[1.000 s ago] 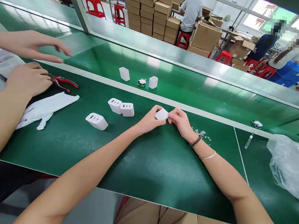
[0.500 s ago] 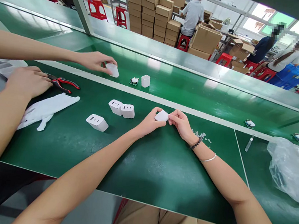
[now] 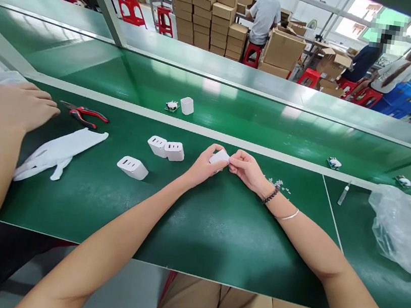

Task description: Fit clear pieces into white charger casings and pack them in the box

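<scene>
My left hand [image 3: 205,168] is closed around a white charger housing [image 3: 219,156], held just above the green bench. Thumb and fingertips of my right hand [image 3: 245,167] are pinched together at the housing's right end; whatever they hold is too small or hidden to make out. Small clear pieces [image 3: 279,185] lie scattered beside my right wrist. Left of my hands stand two white chargers with port slots, a nearer one [image 3: 133,167] and one [image 3: 174,151] that touches another charger [image 3: 157,145].
On the conveyor strip sit a circuit board [image 3: 172,106], a white housing [image 3: 187,105] and further boards [image 3: 334,163]. A co-worker's hand [image 3: 21,105] is at left, near pliers [image 3: 84,115] and a white glove [image 3: 62,152]. At right lie a small tube [image 3: 344,194] and a plastic bag [image 3: 403,233].
The co-worker's far arm has left view along with the white housing it held. The boards and housing on the conveyor have shifted left. My hands stay together at the charger housing, which is tilted slightly differently.
</scene>
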Demonstrator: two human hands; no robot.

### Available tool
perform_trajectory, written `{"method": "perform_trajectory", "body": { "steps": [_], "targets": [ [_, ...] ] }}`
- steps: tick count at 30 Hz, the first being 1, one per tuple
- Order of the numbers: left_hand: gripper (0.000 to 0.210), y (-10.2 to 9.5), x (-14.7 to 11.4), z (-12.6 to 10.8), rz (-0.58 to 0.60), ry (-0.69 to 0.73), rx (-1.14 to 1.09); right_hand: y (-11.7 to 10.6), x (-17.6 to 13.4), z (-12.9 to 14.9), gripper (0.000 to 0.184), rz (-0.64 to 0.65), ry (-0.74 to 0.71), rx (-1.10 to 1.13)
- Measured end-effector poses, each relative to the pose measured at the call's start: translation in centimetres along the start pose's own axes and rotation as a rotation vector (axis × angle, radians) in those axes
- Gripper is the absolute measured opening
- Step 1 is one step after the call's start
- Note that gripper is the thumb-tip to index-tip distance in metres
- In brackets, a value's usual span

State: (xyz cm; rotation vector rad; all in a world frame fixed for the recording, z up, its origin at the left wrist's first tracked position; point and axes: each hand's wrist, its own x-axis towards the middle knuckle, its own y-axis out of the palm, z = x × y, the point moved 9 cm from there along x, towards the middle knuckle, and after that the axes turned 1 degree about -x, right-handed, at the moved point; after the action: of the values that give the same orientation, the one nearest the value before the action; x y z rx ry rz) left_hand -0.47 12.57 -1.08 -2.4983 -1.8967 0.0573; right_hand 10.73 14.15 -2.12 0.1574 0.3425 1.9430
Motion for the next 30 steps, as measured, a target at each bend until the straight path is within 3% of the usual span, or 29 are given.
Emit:
{"method": "perform_trajectory", "body": {
  "steps": [12, 30],
  "targets": [
    [0.034, -0.4, 0.1, -1.0, 0.015, 0.128, 0.080, 0.7, -0.5, 0.1, 0.039, 0.029, 0.002, 0.013],
    [0.040, -1.4, 0.1, -0.7, -0.110, 0.165, 0.084, 1.2, -1.0, -0.1, 0.030, 0.044, -0.021, 0.059]
  ]
}}
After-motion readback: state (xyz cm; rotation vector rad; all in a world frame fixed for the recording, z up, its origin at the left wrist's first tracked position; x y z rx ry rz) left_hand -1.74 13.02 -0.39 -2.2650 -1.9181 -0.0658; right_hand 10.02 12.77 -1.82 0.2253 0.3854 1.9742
